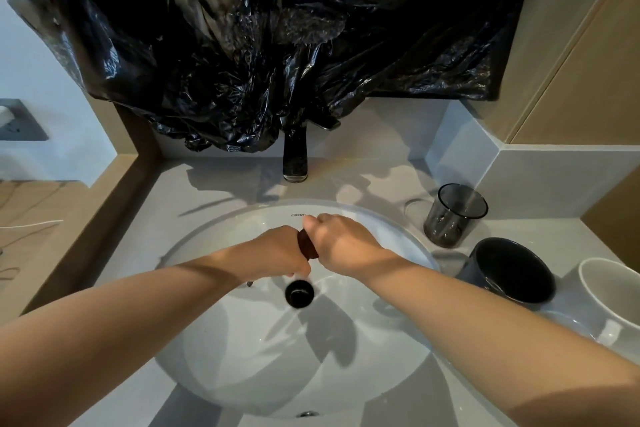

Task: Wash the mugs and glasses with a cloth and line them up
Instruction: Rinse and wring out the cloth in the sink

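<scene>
Over the white basin (207, 340), both my hands grip a dark brown cloth (307, 246), which is twisted between them. My left hand (277, 253) holds its near end and my right hand (341, 241) holds its far end. A thin trickle of water falls from the cloth toward the black drain (299, 293). On the counter to the right stand a smoky grey glass (455, 215), a dark mug (509, 270) and a white mug (613, 291), all upright. A clear glass (414, 210) shows partly behind the smoky one.
A dark tap (295, 159) rises behind the basin, its top under crumpled black plastic sheeting (259, 45) that covers the wall. The grey counter (194, 191) ends at a wooden ledge (86, 218) on the left. A wall corner (485, 149) juts in behind the glasses.
</scene>
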Action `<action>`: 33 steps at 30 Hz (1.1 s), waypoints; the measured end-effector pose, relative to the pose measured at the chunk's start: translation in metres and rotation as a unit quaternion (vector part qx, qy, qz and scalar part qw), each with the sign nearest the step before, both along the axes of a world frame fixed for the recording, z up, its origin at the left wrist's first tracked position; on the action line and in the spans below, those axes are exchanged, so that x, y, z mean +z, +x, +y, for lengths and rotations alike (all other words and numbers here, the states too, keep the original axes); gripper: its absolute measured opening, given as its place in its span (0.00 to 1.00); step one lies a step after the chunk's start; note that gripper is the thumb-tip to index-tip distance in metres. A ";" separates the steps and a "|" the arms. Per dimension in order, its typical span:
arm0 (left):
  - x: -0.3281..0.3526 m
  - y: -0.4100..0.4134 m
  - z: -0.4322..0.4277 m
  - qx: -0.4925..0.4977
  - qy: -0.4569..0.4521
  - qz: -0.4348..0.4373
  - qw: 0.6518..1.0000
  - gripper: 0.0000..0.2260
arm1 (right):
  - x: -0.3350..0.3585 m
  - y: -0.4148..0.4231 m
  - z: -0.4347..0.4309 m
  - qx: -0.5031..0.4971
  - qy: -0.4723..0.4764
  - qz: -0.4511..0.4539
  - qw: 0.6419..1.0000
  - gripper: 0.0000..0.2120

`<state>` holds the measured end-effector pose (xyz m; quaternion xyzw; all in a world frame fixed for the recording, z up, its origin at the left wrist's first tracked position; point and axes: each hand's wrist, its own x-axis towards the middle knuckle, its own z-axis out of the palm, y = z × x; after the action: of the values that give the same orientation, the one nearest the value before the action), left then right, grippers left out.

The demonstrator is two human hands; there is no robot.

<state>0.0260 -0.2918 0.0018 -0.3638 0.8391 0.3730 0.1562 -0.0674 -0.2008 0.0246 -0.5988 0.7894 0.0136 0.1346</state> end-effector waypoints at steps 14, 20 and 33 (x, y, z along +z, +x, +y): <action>0.005 -0.015 -0.008 -0.167 -0.435 0.031 0.884 0.12 | 0.004 0.001 -0.005 -0.180 -0.024 -0.136 0.974 0.04; -0.001 -0.019 -0.006 -0.203 -0.468 0.018 0.860 0.12 | -0.005 -0.001 0.000 -0.217 -0.031 -0.214 0.952 0.09; -0.001 -0.011 -0.015 -0.261 -0.526 0.002 0.809 0.10 | -0.021 0.008 -0.005 -0.282 -0.077 -0.373 0.881 0.04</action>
<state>0.0149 -0.3067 0.0010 -0.1564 0.9708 -0.1794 0.0307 -0.0599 -0.2060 0.0036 -0.3198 0.8152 -0.3096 0.3707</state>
